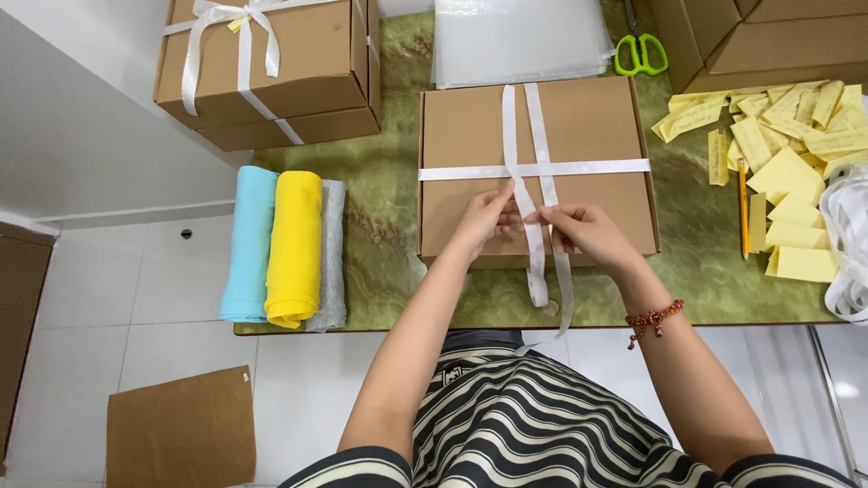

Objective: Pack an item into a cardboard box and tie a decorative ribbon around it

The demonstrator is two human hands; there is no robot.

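Box: a flat brown box is lying on the green table, its near edge close to the person.
Ribbon: a white ribbon is crossing the lid, one band running side to side, two strands running front to back, with both tails hanging over the near edge.
Left hand: the left hand is pinching the left strand just below the crossing, fingers closed on it.
Right hand: the right hand is gripping the right strand at the near part of the lid, fingers clenched around the ribbon.
Step in hand: judging by the two gathered strands, the hands are working the ribbon into a knot in front of the crossing.
Doing it well: both strands are best kept flat and untwisted, pulled evenly so the side band is not dragged off centre; the box is light, so the pull is better kept low along the lid.
Risk: uneven tails or a slack cross.
Nearby: rolled cloths in blue, yellow and grey are lying to the left, yellow slips and a pencil to the right, green scissors beyond, a tied box at far left.
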